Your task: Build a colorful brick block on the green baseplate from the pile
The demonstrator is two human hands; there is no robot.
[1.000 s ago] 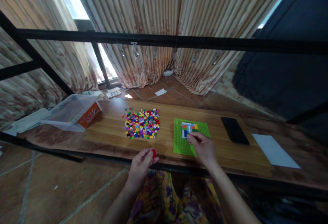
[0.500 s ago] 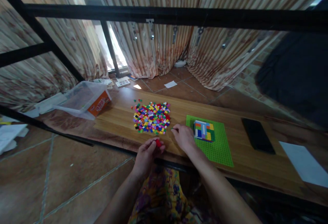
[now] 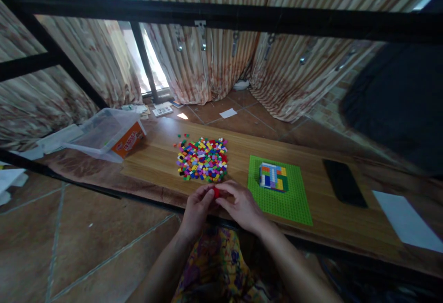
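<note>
Close to the table's near edge, both hands meet around a small red toy brick [image 3: 216, 193]. My left hand [image 3: 198, 208] pinches it between thumb and fingers. From the other side, the fingertips of my right hand [image 3: 240, 203] close on the same brick; any smaller piece between them is hidden. Just beyond the hands lies a pile of loose multicoloured bricks [image 3: 202, 160]. To the right is a green studded baseplate [image 3: 294, 201], bearing a low block of bricks [image 3: 273, 177] in several colours near its upper left.
A clear plastic bin [image 3: 104, 132] with an orange label stands at the table's left end. Right of the baseplate lie a black flat phone-like slab [image 3: 344, 183] and a white sheet [image 3: 408, 220]. A black metal bar [image 3: 221, 14] crosses in front of the curtains [image 3: 221, 67].
My right hand has moved left from beside the pile and come down to the red brick at my left hand. The view has shifted slightly.
</note>
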